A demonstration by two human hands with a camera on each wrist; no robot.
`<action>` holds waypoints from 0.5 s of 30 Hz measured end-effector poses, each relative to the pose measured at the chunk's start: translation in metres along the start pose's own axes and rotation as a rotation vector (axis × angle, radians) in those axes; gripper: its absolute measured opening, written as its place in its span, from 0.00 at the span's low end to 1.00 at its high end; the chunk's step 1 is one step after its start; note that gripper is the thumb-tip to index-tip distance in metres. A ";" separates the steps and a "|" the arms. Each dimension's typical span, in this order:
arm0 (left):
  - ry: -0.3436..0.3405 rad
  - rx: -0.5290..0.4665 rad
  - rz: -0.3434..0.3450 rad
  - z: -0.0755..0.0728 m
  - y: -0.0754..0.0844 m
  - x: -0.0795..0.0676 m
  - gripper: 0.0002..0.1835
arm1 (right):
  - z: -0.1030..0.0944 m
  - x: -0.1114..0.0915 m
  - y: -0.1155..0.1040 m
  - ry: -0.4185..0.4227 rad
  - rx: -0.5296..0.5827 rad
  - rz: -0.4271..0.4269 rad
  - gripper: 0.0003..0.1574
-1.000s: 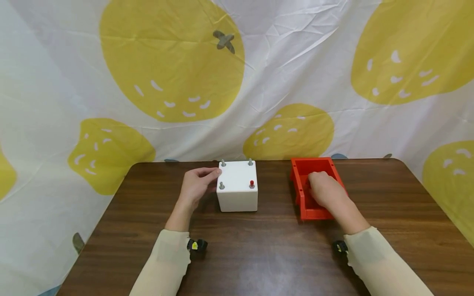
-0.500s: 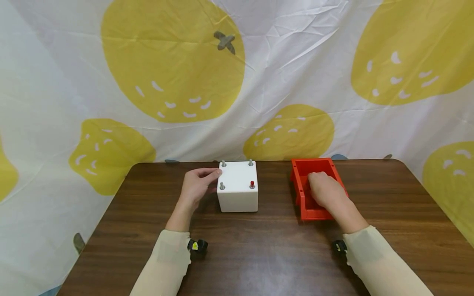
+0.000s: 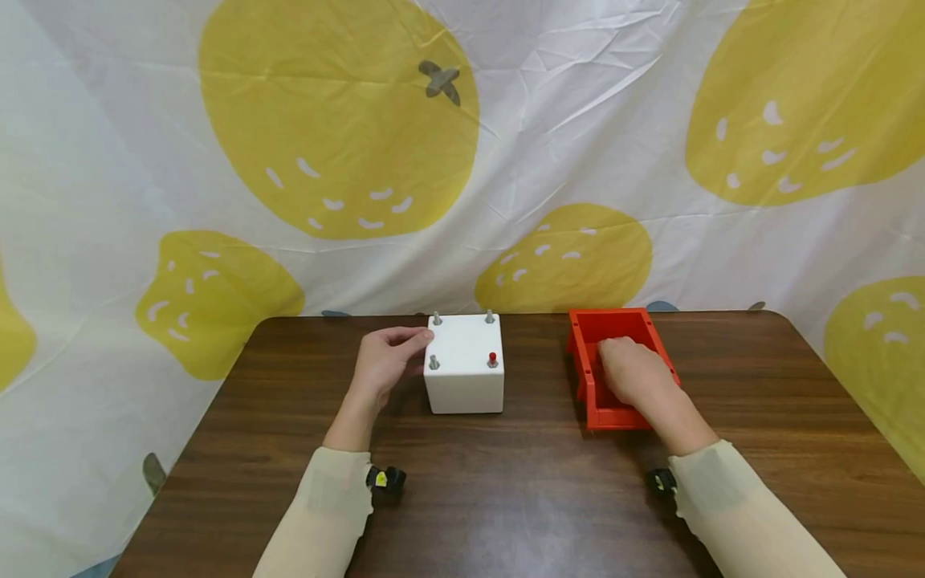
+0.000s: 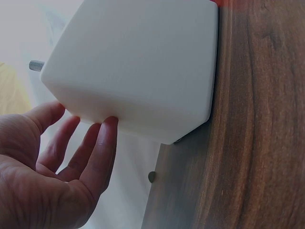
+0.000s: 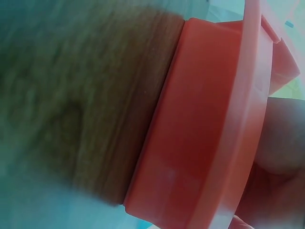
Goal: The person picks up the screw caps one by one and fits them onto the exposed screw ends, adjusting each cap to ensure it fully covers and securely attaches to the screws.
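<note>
On the far left, the left hand (image 3: 381, 363) is right up against the white block (image 3: 466, 393), thumb at its upper left edge, and the left wrist view shows bent, spread fingers (image 4: 101, 148) resting on that same side rather than wrapping it. The block sits upright on the table (image 3: 462, 498), squarish, with no clear long axis. Four posts rise from its top corners: there's the bare near-left post (image 3: 434, 362), and across on the near-right corner a red piece (image 3: 493, 356) tops the post.

Now to the block's right, well apart from it: the red bin (image 3: 587, 381), long axis running away from the person. Down inside goes the right hand (image 3: 636, 373), fingertips hidden, so whether they hold anything, nobody can tell. And here's the relation that counts: the left hand is the nearer one, touching the block, while the right has the whole gap between bin and block beside it.
</note>
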State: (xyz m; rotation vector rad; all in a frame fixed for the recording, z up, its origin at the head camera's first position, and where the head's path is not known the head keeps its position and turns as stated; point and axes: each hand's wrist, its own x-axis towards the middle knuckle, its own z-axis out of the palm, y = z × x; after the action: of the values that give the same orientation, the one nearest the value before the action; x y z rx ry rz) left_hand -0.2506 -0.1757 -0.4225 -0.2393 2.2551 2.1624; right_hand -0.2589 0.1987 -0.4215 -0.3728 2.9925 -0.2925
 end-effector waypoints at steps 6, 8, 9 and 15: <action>-0.001 0.004 0.001 0.000 0.000 0.000 0.16 | -0.001 0.000 -0.001 -0.011 -0.021 -0.024 0.10; -0.002 0.004 0.001 0.000 0.000 0.000 0.16 | -0.001 -0.001 -0.002 -0.021 -0.011 -0.010 0.10; -0.002 0.005 0.001 0.000 0.000 0.000 0.16 | -0.001 -0.001 -0.002 -0.024 -0.004 -0.003 0.10; -0.001 0.012 0.003 0.000 0.000 -0.001 0.16 | 0.000 -0.002 -0.003 -0.020 0.006 0.001 0.05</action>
State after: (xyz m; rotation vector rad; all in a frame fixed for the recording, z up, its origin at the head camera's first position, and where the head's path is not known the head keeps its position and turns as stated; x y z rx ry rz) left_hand -0.2498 -0.1759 -0.4221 -0.2343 2.2688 2.1488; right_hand -0.2566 0.1965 -0.4211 -0.3721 2.9715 -0.2962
